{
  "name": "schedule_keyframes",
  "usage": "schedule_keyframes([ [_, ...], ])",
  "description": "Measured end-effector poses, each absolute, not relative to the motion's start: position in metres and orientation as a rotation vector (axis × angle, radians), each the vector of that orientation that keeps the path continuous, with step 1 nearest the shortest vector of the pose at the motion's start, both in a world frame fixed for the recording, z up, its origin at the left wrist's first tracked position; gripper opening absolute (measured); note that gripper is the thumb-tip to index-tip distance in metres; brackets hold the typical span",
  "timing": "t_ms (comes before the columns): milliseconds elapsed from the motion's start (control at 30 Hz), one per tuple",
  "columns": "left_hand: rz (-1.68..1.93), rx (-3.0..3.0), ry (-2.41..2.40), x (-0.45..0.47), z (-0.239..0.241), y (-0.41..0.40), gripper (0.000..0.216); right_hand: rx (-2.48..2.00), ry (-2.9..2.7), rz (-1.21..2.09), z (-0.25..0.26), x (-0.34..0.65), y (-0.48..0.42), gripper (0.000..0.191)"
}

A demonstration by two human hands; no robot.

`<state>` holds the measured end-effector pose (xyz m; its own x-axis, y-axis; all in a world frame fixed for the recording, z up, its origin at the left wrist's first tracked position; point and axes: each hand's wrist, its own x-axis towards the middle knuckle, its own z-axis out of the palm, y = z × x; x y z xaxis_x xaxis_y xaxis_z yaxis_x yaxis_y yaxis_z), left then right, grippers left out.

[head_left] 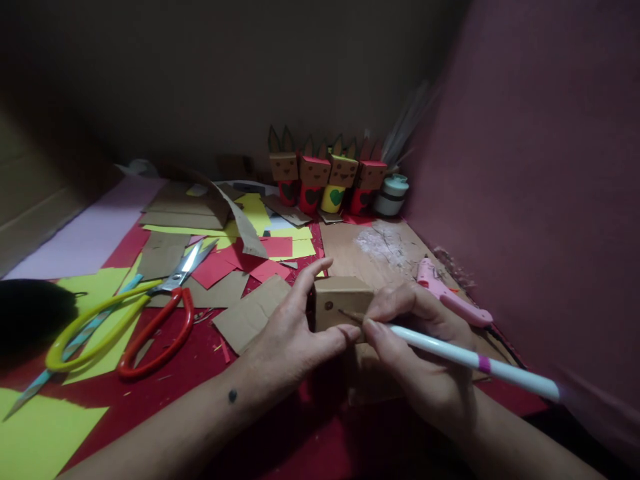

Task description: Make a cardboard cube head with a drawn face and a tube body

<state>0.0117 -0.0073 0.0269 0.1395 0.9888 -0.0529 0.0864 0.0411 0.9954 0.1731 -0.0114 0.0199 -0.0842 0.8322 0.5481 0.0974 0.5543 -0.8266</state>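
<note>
A small cardboard box is steadied by my left hand, the thumb along its lower front and the index finger stretched up past its left side. One dark round spot is drawn on the front face. My right hand pinches a white pen with a purple band; its thin brown tip is at the face, to the right of the spot. I cannot tell whether the tip touches. Below the box is another brown cardboard piece, partly hidden by my hands.
Scissors with yellow and red handles lie left over a striped pencil. Paper and cardboard scraps cover the red tabletop. Several box-headed figures stand at the back beside a pale jar. A pink glue gun lies right, near the wall.
</note>
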Motion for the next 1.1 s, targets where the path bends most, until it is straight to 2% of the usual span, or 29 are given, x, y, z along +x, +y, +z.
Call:
schedule_keyframes([
  [133, 1.042, 1.278, 1.191, 0.012, 0.031, -0.007, 0.084, -0.662, -1.479, 1.039, 0.013, 0.179, -0.005, 0.015],
  [367, 1.085, 1.198, 1.303, 0.011, 0.034, -0.009, 0.063, -0.559, -1.361, 1.217, 0.006, 0.182, 0.006, 0.012],
  [533, 1.116, 1.181, 1.33, 0.011, 0.033, -0.007, 0.065, -0.744, -1.441, 0.952, 0.014, 0.18, -0.002, 0.015],
  [767, 1.147, 1.186, 1.389, 0.015, 0.036, -0.01, 0.062, -0.882, -1.54, 0.673, 0.017, 0.174, -0.01, 0.011],
  [1100, 1.167, 1.218, 1.41, 0.017, 0.035, -0.01, 0.056, -0.922, -1.636, 0.618, 0.014, 0.176, -0.008, 0.009],
])
